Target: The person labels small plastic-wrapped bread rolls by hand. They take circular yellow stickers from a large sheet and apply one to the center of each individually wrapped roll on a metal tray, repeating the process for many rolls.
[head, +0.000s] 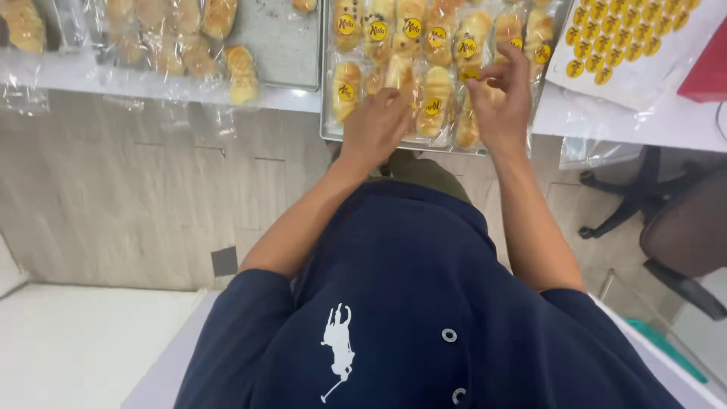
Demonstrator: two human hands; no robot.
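Two hands: left hand (pixel 376 121) pinching wrapped bun (pixel 399 76); right hand (pixel 500 102) pinching sticker (pixel 471 73).

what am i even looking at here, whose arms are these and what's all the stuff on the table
There is no machine here. This is one picture from a camera worn on a person's head, looking straight down, so you see their dark blue shirt at the bottom and both bare arms reaching forward.

The left hand and the right hand are over a metal tray on a white table. The tray is packed with bread rolls in clear bags, most carrying a round yellow sticker.

The left hand rests on one bagged roll. The right hand pinches a small yellow sticker above the rolls.

To the right lies a sheet of yellow stickers. To the left, a second tray holds more bagged rolls. An office chair stands on the floor.
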